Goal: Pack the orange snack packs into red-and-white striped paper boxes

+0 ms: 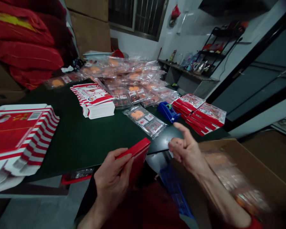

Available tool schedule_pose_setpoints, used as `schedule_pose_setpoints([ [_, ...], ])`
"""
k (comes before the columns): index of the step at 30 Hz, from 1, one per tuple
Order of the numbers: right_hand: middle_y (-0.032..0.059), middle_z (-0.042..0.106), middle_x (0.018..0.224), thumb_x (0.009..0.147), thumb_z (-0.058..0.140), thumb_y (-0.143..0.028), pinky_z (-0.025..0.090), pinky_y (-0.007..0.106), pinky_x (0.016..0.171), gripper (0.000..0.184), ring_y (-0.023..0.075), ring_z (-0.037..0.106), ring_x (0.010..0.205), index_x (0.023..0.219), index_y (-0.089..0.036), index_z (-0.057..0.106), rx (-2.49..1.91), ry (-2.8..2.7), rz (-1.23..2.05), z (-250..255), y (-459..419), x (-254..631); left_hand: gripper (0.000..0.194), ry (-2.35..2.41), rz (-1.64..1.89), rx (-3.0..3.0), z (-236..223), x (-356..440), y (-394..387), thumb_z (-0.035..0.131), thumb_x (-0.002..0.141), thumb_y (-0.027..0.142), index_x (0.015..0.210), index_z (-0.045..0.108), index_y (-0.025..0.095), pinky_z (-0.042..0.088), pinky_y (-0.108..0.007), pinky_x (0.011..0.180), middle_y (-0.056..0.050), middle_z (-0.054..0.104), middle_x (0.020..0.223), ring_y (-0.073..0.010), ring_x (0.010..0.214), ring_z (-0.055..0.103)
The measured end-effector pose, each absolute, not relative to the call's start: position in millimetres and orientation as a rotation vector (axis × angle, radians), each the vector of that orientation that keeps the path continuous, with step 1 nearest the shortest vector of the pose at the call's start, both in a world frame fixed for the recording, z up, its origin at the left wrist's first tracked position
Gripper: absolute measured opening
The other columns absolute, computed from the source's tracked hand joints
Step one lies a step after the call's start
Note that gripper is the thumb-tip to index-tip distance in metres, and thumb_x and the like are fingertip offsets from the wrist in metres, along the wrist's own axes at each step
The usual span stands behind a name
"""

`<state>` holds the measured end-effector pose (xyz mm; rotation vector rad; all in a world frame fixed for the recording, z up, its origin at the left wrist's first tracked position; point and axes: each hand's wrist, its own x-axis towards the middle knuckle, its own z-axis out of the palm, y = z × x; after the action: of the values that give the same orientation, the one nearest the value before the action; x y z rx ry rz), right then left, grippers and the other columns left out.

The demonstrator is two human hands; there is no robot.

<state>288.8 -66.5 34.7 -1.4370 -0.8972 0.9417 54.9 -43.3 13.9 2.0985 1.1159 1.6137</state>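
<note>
My left hand (114, 178) is closed around a slim red box (138, 159), held tilted in front of the table's near edge. My right hand (187, 151) is raised over the table corner, its index finger stretched out and the other fingers curled. I see nothing clearly held in it; a faint pale patch shows beneath the fingers. Just beyond that hand sits a blue tape dispenser (168, 112) with a green core. A clear packet (145, 120) with an orange item and small sachets lies flat between the hands and the packet pile.
Several clear packets form a heap (133, 76) at the back. Stacks of red-and-white cartons stand at the left (21, 136) and centre (94, 98). Red boxes (200, 113) are piled at the right. A cardboard box (233, 146) with packets adjoins my right arm; below is a blue crate (173, 190).
</note>
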Motion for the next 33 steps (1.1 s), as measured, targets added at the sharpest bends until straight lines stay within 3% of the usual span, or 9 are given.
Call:
schedule_pose_setpoints([
  [1,-0.0096,0.054,0.058,0.074,0.07,-0.032,0.024,0.014,0.035,0.07,0.0035,0.034,0.037,0.134,-0.029,0.034,-1.309,-0.946,1.063,37,-77,271,0.008,1.117,1.601,2.139,14,61,-46,0.063,0.081,0.016,0.083,0.07,0.018,0.057,-0.021,0.065,-0.005,0.069,0.09,-0.0136,0.075,0.069],
  [3,-0.0101,0.055,0.058,0.077,0.068,-0.031,0.023,0.013,0.035,0.071,0.003,0.034,0.037,0.135,-0.031,0.029,-1.139,-0.953,1.174,38,-91,243,0.01,1.103,1.589,2.213,13,71,-50,0.061,0.083,0.016,0.083,0.071,0.018,0.057,-0.02,0.063,-0.005,0.07,0.09,-0.013,0.074,0.069],
  [13,-0.0077,0.056,0.06,0.085,0.061,-0.033,0.022,0.013,0.037,0.046,0.0018,0.034,0.039,0.125,-0.024,0.039,-0.998,-0.781,1.222,27,-108,221,0.011,0.968,1.614,2.302,5,92,-63,0.057,0.085,0.013,0.087,0.068,0.017,0.055,-0.018,0.063,-0.006,0.068,0.093,-0.0117,0.076,0.068],
  [27,-0.0143,0.049,0.042,0.066,0.075,-0.04,0.021,0.012,0.031,0.073,0.0035,0.031,0.03,0.125,-0.022,0.035,-1.253,-0.61,1.136,27,-94,206,0.016,0.909,1.567,2.38,-6,87,-64,0.051,0.088,0.013,0.091,0.066,0.017,0.055,-0.018,0.063,-0.008,0.069,0.094,-0.0129,0.078,0.068],
  [33,-0.0114,0.052,0.045,0.058,0.078,-0.05,0.022,0.014,0.03,0.06,0.0041,0.034,0.029,0.098,-0.022,0.043,-1.309,-0.506,1.257,8,-88,203,0.016,0.917,1.552,2.327,-7,82,-64,0.053,0.087,0.013,0.086,0.068,0.017,0.055,-0.016,0.063,-0.008,0.069,0.094,-0.0119,0.076,0.068],
])
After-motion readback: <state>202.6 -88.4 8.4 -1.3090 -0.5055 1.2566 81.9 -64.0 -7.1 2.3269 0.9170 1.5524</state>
